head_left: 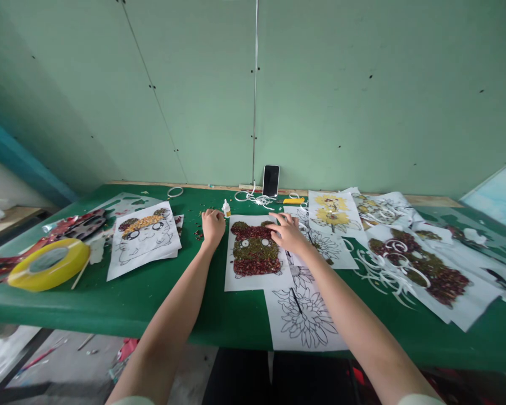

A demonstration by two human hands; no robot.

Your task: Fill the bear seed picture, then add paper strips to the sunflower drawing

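A paper sheet with a bear-like picture [256, 251], filled in with bands of dark red and olive-green flakes, lies in front of me. My right hand [287, 232] rests on the upper right part of the sheet, fingers spread. Left of the sheet, my left hand [213, 226] is closed, fingertips curled down to the tabletop beside scattered dark flakes [199, 233]; whatever they hold is hidden. A small white glue bottle [226, 208] stands just beyond my left hand. Under my right forearm lie line-drawn flower sheets [306, 320].
At the left sit a yellow tape roll [50, 264] and a partly filled hamster drawing [143, 236]. A phone [271, 180] leans on the wall, near a white cable [253, 197] and a yellow cutter [294, 201]. Paper strips [383, 275] and another flake picture [441, 275] lie right.
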